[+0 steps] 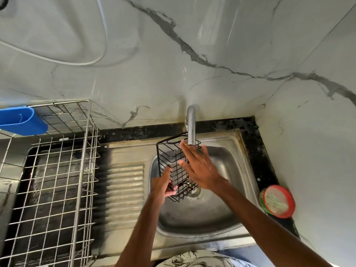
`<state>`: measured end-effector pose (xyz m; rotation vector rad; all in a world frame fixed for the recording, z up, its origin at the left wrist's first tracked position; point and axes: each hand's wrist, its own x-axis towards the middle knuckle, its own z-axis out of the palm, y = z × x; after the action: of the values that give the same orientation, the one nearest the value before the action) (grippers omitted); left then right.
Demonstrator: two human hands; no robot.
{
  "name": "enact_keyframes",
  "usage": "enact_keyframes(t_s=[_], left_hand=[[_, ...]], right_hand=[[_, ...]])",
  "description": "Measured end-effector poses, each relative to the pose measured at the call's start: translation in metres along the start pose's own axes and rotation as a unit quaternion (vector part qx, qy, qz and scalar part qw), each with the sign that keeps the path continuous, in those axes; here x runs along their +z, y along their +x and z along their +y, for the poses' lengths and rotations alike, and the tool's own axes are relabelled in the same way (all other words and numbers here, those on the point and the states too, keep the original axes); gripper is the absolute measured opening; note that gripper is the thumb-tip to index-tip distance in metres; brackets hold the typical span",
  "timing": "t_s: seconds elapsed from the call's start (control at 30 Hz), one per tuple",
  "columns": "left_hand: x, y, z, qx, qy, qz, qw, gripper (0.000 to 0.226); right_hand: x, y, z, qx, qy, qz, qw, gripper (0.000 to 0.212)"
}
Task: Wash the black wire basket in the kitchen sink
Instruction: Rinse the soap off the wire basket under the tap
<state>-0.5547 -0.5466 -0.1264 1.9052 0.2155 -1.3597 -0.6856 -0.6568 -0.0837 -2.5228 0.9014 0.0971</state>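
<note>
Blue plastic holder (22, 120) hangs on the back-left corner of steel wire rack (84, 170), which sits at the worktop's left end. Ridged drainboard (125, 184) comes next, then sink bowl (202, 214). Black wire basket (170, 160) is held tilted above the bowl's back-left part, upper end just under tap spout (191, 128), lower end over the drain. Left hand (163, 186) grips the basket's lower end, fingers curled round the wires. Right hand (200, 166) is flat with fingers straight, laid on the basket's upper right side, fingertips by the spout. Red-rimmed round tub (277, 201) sits on the black worktop (256, 143) at the sink's right edge, near the wall.
</note>
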Motion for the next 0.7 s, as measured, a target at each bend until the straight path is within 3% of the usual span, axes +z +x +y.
enact_keyframes(t_s=[0.13, 0.23, 0.3, 0.43, 0.6, 0.7], left_hand=[[-0.003, -0.002, 0.001, 0.008, 0.013, 0.000, 1.000, 0.050], [-0.004, -0.005, -0.001, 0.035, 0.028, -0.002, 0.999, 0.037], [-0.004, -0.005, -0.001, 0.044, 0.031, -0.002, 0.999, 0.038], [-0.008, -0.006, -0.003, 0.029, 0.034, -0.017, 0.999, 0.051], [-0.017, -0.002, -0.011, 0.021, 0.013, -0.052, 0.998, 0.049], [-0.016, -0.014, -0.011, 0.032, -0.015, -0.102, 0.994, 0.044]], right_hand=[[-0.007, 0.002, 0.026, 0.065, 0.091, 0.009, 0.994, 0.070], [-0.011, 0.007, 0.032, 0.119, 0.212, 0.028, 0.970, 0.068], [-0.019, 0.015, 0.031, 0.168, 0.282, 0.021, 0.944, 0.070], [-0.038, 0.026, 0.031, 0.244, 0.462, -0.048, 0.851, 0.075], [-0.054, 0.029, 0.032, 0.250, 0.514, -0.108, 0.813, 0.045], [-0.057, 0.034, 0.033, 0.243, 0.528, -0.106, 0.806, 0.044]])
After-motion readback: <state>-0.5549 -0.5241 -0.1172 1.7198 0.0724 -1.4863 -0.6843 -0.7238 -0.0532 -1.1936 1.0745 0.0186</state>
